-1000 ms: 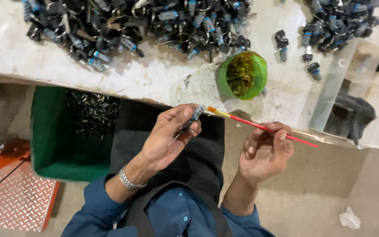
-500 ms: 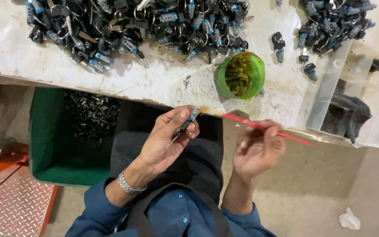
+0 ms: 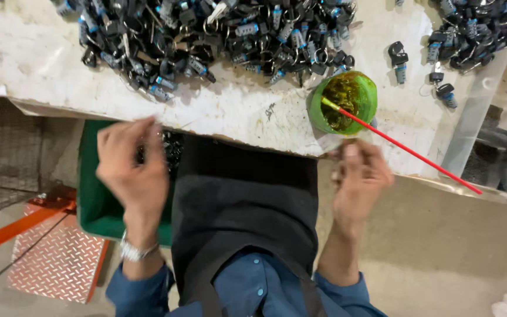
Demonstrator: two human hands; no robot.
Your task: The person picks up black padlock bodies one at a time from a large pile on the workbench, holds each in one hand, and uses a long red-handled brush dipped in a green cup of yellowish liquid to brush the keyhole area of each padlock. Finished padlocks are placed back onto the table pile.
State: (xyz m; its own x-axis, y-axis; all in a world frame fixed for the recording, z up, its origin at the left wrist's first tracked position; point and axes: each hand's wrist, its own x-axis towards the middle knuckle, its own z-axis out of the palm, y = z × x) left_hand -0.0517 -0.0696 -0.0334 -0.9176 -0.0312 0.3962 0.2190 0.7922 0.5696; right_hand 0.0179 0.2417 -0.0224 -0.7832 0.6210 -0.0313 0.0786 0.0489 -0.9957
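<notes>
So from your head cam, looking straight down: your left hand [image 3: 131, 167] is out over the green plastic bin [image 3: 98, 202] on the left, fingers spread fairly wide, back of the hand up. It's blurred, so I can't tell if anything small is tucked in it. The bin sits below the near edge of the white worn worktable [image 3: 230, 108], and there's a dark heap of small parts inside it, mostly hidden behind your hand.

Your right hand [image 3: 356, 179] is just off the table's near edge, fingers curled in narrow, pinching the long thin red-handled brush [image 3: 409, 152]. The brush slants from far-left to near-right, with its yellowish tip dipped into the round green plastic cup [image 3: 344, 103] of brownish-yellow stuff, which stands on the table just beyond your fingers.

Farther back there's a big pile of small black and blue lock-like parts with metal rings [image 3: 206, 35] across the table, and a smaller pile of the same parts [image 3: 476, 29] at the far right. A few loose ones lie between the cup and that pile.

Down on the floor, left side, there's an orange-red chequered metal plate [image 3: 60, 261].
</notes>
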